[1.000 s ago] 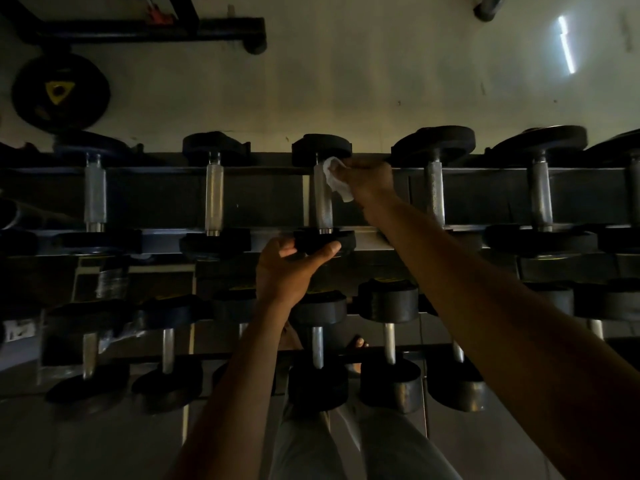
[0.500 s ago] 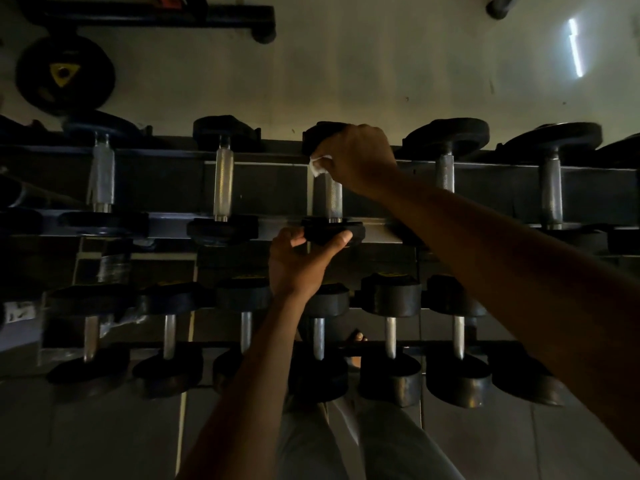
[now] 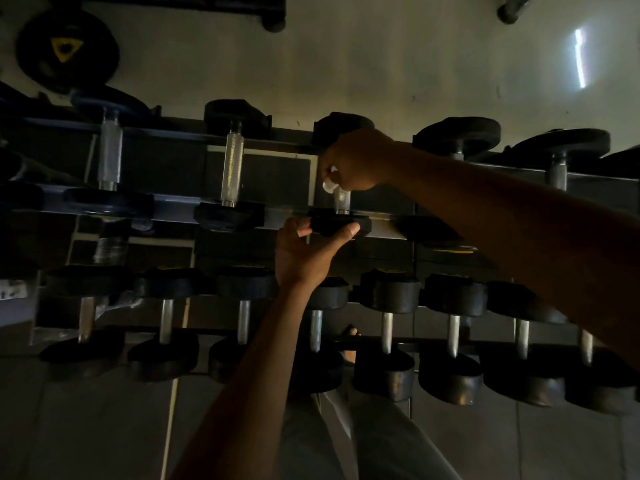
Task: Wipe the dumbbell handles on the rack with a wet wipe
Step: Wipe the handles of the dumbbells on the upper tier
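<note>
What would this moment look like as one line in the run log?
step: wiping handle | right hand: grips wet wipe round dumbbell handle on upper rack | left hand: holds near end weight | other handles: untouched now

Very dim overall, heavy underexposure. Only bright source a streaky reflection [image 3: 579, 57] on the pale floor [image 3: 381, 64], upper right, slightly blown out. Lower rack tier [image 3: 381, 341] nearly black, weight heads merging into shadow. Knurled handles [image 3: 232, 169] on the upper tier catching faint highlights. Right forearm [image 3: 554, 244] a dark silhouette, little surface detail. Small white glint of the wipe [image 3: 328, 183] at the fist. Wide-angle bending at the edges, rails curving. Noise and softness in the shadows, corners murky.
</note>
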Demonstrator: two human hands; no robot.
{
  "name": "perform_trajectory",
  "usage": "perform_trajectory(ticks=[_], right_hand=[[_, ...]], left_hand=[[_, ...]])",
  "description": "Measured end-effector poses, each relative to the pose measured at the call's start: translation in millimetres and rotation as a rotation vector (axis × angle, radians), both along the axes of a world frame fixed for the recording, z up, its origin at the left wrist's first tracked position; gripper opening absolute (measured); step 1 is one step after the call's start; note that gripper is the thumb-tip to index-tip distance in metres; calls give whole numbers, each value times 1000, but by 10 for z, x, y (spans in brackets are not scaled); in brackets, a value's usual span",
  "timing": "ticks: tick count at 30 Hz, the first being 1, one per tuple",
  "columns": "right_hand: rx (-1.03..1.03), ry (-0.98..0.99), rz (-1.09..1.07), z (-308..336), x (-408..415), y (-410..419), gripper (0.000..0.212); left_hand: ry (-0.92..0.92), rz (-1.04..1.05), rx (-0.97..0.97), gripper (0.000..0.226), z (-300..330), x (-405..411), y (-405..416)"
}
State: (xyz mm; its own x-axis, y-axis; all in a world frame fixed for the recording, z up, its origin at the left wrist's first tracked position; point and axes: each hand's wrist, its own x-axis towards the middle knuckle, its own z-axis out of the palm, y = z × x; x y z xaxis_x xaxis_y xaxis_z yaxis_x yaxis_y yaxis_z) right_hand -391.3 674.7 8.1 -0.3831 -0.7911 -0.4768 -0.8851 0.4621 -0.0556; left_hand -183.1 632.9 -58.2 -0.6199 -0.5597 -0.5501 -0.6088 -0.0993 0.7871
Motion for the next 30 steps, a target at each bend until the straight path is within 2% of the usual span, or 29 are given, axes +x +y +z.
perform_trajectory(ticks=[8,12,15,18,21,25,27,30], right_hand=[[212,-170,72,-106,110,-44,28],[236,-251,-10,-217,140,-24,24],[144,-295,-120,-236,159,69,26],[-36,-343,-216,-180,171,246,17],[-228,-421,-342,-127,234,477,20],[-497,-471,-670,-126,348,899,21],[-554,-497,-782,-82,415,1160,19],[-599,-505,-833,31,512,1590,16]], left_hand=[[28,-16,-1,75,-49,31,-28],[26,-3,5,83,-86,39,-30],[9,-26,-29,91,-91,33,-39],[-22,-61,-96,94,-51,8,-73],[-43,-101,-204,88,107,10,-60],[-1,-170,-389,76,299,66,83],[19,-209,-428,68,344,62,204],[17,-246,-391,53,447,-2,495]])
